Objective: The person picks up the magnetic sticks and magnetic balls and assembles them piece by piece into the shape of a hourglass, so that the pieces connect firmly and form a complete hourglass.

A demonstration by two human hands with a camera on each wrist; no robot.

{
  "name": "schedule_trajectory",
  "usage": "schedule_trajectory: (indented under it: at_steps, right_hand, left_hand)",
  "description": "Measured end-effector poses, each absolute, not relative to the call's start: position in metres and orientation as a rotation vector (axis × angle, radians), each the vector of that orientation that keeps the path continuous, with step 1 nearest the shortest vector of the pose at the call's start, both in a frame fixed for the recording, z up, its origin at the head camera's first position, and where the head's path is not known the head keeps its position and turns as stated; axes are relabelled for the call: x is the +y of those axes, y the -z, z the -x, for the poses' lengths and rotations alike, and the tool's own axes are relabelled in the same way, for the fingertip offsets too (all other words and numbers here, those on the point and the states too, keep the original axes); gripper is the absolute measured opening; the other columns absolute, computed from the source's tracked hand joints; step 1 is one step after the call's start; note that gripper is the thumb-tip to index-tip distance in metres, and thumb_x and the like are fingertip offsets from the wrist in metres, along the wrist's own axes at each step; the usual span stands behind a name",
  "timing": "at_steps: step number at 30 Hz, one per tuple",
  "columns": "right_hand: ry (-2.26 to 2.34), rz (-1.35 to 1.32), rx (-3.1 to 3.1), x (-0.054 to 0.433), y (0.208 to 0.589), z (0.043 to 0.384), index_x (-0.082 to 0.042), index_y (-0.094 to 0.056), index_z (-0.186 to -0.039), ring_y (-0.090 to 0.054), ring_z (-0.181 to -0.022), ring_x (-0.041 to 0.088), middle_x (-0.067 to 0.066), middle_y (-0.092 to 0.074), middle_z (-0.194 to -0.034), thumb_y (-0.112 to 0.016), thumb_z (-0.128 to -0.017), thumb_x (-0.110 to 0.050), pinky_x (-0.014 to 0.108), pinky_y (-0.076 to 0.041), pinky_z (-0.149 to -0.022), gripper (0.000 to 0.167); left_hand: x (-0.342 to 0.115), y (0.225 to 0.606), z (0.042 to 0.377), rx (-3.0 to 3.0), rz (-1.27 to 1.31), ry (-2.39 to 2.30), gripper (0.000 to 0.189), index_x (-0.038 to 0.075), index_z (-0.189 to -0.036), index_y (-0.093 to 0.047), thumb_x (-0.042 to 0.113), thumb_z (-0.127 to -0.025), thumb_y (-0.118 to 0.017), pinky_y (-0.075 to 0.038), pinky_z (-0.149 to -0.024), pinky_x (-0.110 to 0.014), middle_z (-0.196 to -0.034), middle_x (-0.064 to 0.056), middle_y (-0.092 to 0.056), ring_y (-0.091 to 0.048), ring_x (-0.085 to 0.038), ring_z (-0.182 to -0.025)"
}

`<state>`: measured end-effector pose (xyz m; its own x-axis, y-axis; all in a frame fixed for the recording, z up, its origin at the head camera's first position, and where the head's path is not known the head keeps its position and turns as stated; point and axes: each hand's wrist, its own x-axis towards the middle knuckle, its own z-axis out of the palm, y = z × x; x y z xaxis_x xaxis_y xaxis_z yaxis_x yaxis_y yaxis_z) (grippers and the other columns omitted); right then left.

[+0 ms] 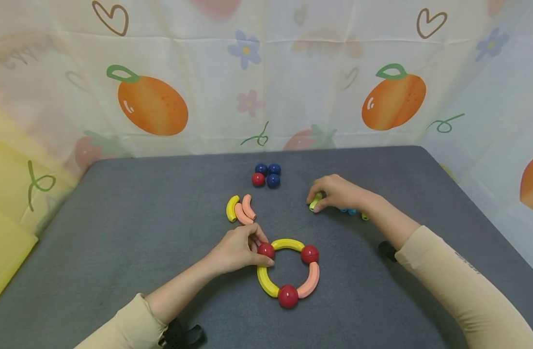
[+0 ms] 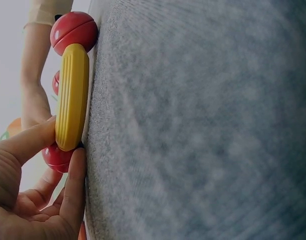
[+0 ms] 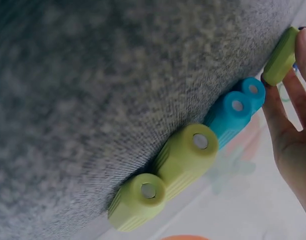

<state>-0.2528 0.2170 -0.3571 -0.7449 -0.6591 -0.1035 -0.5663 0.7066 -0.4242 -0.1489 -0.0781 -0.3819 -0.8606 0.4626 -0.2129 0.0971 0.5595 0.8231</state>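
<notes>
On the table, two yellow curved bars and one pink curved bar (image 1: 310, 281) join three red balls into a closed ring. My left hand (image 1: 235, 249) pinches the ring's left red ball (image 2: 55, 159), with fingertips right at the end of a yellow curved bar (image 2: 73, 97). The ring's other red balls are at the right (image 1: 310, 254) and the near side (image 1: 288, 296). Farther right, my right hand (image 1: 338, 193) holds a short light-green bar (image 3: 281, 56) between thumb and fingers, close over the table.
Beyond the left hand lie a loose yellow bar (image 1: 232, 209) and two pink bars (image 1: 248, 207). Farther back, several blue balls (image 1: 274, 181) cluster with a red ball (image 1: 258, 180). Blue bars (image 3: 230, 115) and light-green bars (image 3: 187, 155) lie beneath the right forearm. A printed curtain (image 1: 271, 97) hangs behind the table.
</notes>
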Motion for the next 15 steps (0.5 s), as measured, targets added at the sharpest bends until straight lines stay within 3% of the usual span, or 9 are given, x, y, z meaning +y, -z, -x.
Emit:
schedule_trajectory:
  at_steps: [15]
  right_hand:
    - [0.636,1.023,2.645,0.203,0.354,0.246,-0.016,-0.073,-0.101,-0.065,-0.087,0.009,0.0,-0.072,-0.099,-0.074,-0.088,-0.016,0.028,-0.056,-0.078,0.013]
  left_hand:
    - [-0.078,0.383,0.15,2.379,-0.452,-1.231,0.039,0.011,-0.098,-0.063,0.025,-0.072,-0.089,-0.043,-0.057,-0.024,-0.076,-0.003,-0.063,-0.054,-0.013,-0.065]
